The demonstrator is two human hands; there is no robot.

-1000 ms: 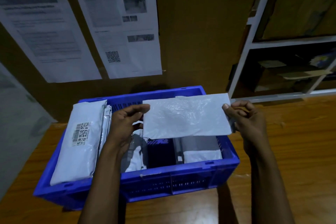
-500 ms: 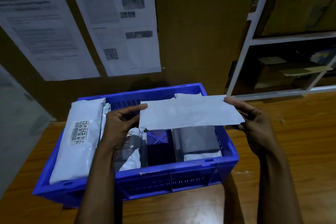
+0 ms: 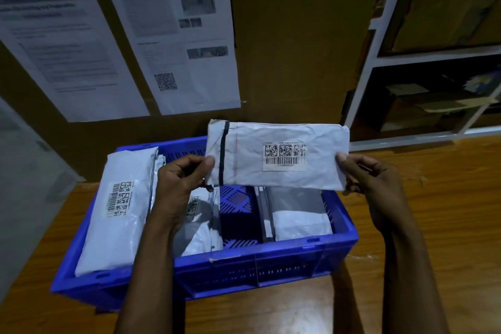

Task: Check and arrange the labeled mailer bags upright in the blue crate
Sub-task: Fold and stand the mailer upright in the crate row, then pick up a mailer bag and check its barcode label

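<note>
Both the left hand (image 3: 179,182) and right hand (image 3: 376,184) pinch the ends of a bag (image 3: 276,154) over the far half of the crate (image 3: 271,266); thin, crumpled, probably light and floppy, best gripped at its edges.

The white crinkled plastic mailer bag (image 3: 276,154) held above the blue plastic crate (image 3: 271,260) hides part of the crate's far wall. The fingers of the left hand (image 3: 181,179) and the right hand (image 3: 371,179) are tucked behind the bag. Only the thumbs show, pinching it. The print on its white sticker label (image 3: 284,157) is too tiny to read. Inside the crate, the left arm (image 3: 151,266) covers part of a grey and white plastic bag (image 3: 200,225). Behind the crate, the words on the white paper sheets (image 3: 173,35) are blurry. Right of the crate, the white shelf frame (image 3: 433,53) runs off the picture's edge, and things on it are too dark to tell.
</note>
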